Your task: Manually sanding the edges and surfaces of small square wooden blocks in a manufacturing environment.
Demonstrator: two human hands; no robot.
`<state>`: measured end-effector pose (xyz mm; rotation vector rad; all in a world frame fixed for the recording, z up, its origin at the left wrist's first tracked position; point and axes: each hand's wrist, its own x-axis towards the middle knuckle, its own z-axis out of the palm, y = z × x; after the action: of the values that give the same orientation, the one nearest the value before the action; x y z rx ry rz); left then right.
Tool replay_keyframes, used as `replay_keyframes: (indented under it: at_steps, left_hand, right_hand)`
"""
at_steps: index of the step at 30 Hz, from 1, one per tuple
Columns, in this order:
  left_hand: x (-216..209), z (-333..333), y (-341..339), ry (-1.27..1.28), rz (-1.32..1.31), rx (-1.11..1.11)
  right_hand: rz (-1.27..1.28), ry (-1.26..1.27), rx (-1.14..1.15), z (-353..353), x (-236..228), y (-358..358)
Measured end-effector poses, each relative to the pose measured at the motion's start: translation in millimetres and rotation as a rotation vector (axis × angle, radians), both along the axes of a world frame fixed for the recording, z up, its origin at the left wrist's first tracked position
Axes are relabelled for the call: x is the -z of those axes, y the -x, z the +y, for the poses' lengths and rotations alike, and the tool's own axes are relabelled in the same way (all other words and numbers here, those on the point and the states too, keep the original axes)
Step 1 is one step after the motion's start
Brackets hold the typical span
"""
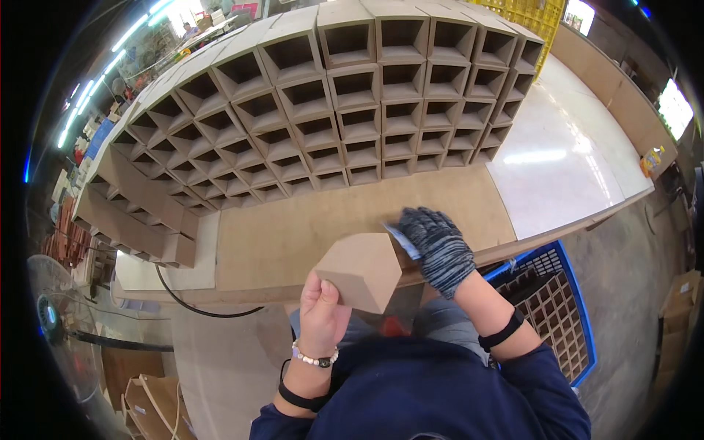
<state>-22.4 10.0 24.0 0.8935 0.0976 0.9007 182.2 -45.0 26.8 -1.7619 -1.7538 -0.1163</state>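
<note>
Holding a folded brown cardboard box (361, 270) above the near edge of the workbench (293, 235), the bare left hand (323, 312) is closed on its lower corner. The gloved right hand (438, 249) rests curled at the box's right side, pinching a pale slip (402, 240). By the look of it, many open boxes (323, 110) already stand stacked behind; this one is not yet added.

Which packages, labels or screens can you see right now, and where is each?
Brown box: held in left hand, plain, no label showing.
Open box stack: back of table, brown square cells.
Pale slip: under gloved right hand, bluish-white.
Yellow packet: far right ledge.
Bright screens: upper right, glowing white.
</note>
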Motion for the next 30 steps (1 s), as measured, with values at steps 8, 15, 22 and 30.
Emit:
replay_keyframes:
  at_steps: [8, 15, 22, 30]
  left_hand:
    - [7, 2, -11, 0.161, -0.178, 0.104]
    - [15, 0, -18, 0.467, -0.260, 0.405]
    - [12, 4, -15, 0.622, -0.334, 0.345]
    - [24, 3, -21, 0.657, -0.402, 0.581]
  right_hand:
    - [0.806, -0.103, -0.016, -20, 1, 31]
    - [0.758, -0.303, 0.111, -10, -9, 30]
    - [0.579, -0.577, -0.146, -11, -17, 6]
    - [-0.048, -0.462, -0.280, -5, -19, 14]
